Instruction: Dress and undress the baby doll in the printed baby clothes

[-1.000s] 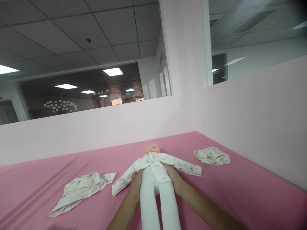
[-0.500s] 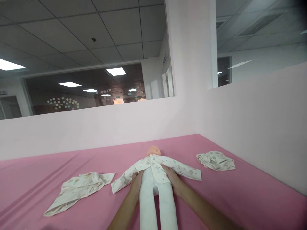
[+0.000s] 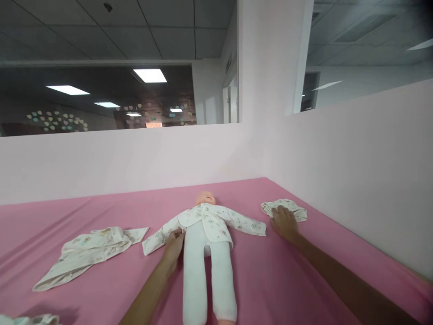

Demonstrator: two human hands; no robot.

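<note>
A baby doll (image 3: 204,253) lies on its back on the pink sheet (image 3: 101,212), wearing a printed white top, its white legs toward me. My left hand (image 3: 173,246) rests against the doll's side at the top's hem, fingers curled; whether it pinches the cloth is unclear. My right hand (image 3: 283,223) reaches out to the right and lies on a small folded printed garment (image 3: 284,207), fingers spread over it.
A second printed garment (image 3: 86,250) lies crumpled on the sheet to the left. A scrap of cloth (image 3: 30,319) shows at the bottom left corner. Pale pink partition walls (image 3: 355,162) close off the back and right sides.
My right hand left the doll's waist and moved right onto the folded garment. My left hand stayed at the doll's side. The camera tilted down a little.
</note>
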